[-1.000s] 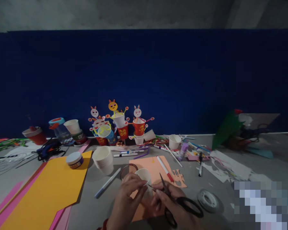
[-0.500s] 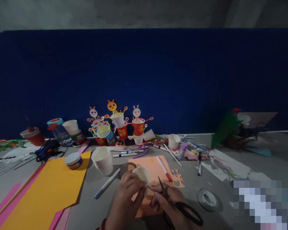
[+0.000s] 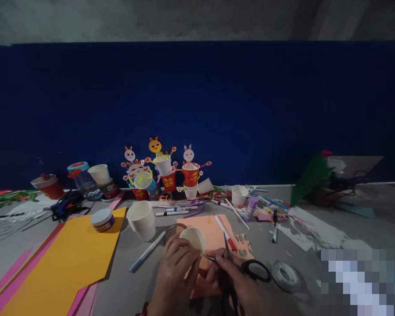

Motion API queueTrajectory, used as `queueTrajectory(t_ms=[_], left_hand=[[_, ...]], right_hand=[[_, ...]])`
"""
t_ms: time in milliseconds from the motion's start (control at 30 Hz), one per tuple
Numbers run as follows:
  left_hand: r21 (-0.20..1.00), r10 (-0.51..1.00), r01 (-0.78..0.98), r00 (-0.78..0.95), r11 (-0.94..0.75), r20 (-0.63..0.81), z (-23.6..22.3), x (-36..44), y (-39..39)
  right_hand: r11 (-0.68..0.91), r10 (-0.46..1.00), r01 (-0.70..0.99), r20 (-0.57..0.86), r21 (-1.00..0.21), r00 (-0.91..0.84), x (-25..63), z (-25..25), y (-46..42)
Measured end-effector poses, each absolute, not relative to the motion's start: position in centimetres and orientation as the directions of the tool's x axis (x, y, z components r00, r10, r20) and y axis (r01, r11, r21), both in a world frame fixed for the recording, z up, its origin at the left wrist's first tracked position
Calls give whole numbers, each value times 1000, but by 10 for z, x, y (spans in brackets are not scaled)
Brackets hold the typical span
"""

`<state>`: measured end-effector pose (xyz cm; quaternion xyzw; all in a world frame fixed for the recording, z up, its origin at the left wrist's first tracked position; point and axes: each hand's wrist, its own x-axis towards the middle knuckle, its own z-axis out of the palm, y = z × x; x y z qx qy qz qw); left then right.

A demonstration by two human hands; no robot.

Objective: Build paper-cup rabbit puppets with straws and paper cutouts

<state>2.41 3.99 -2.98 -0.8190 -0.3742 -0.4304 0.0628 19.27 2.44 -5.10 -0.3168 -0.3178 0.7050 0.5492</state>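
My left hand [image 3: 179, 270] is closed around a white paper cup [image 3: 194, 239], whose open mouth tilts up toward me. In my right hand [image 3: 228, 274] is a pair of black-handled scissors [image 3: 256, 270]. One blade points left at the cup's side near my left fingertips, and the other blade points up and away. Whether the blade tip pierces the cup I cannot tell. Beneath both hands lies an orange paper sheet [image 3: 197, 221] with cut-outs along its right edge. A red-capped marker [image 3: 224, 230] rests on that sheet.
A stack of paper cups [image 3: 141, 221] and a blue marker [image 3: 147, 252] are on the left, beside yellow paper [image 3: 69, 259] holding a lidded jar [image 3: 102, 219]. A tape roll [image 3: 285, 275] lies right. Cup figures [image 3: 169, 180], a glue stick [image 3: 251, 208] and paper scraps [image 3: 319, 226] sit farther back.
The scissors have turned in my right hand, so the upper blade now stands steeper. The cup has shifted slightly left and tips more toward me, still in my left hand.
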Motion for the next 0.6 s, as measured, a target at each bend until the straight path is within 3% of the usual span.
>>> queueTrajectory(t_ms=[100, 233, 333, 433, 500, 600], left_hand=[[241, 557, 659, 322, -712, 765, -30, 24, 41], [351, 598, 598, 279, -720, 752, -28, 24, 41], [460, 657, 542, 249, -703, 711, -26, 24, 40], [494, 680, 528, 242, -691, 692, -27, 23, 39], [461, 660, 545, 251, -700, 708, -28, 24, 39], [370, 620, 599, 285, -710, 731, -28, 25, 39]], right_hand=[[-178, 973, -542, -65, -821, -222, 194, -54, 23], [-33, 966, -343, 58, -939, -250, 201, -59, 24], [118, 946, -59, 130, -991, -298, 207, -60, 31], [268, 920, 197, 189, -943, -344, 210, -60, 35], [257, 930, 161, 198, -953, -310, 208, -60, 32], [99, 972, -126, 123, -987, -199, 202, -59, 25]])
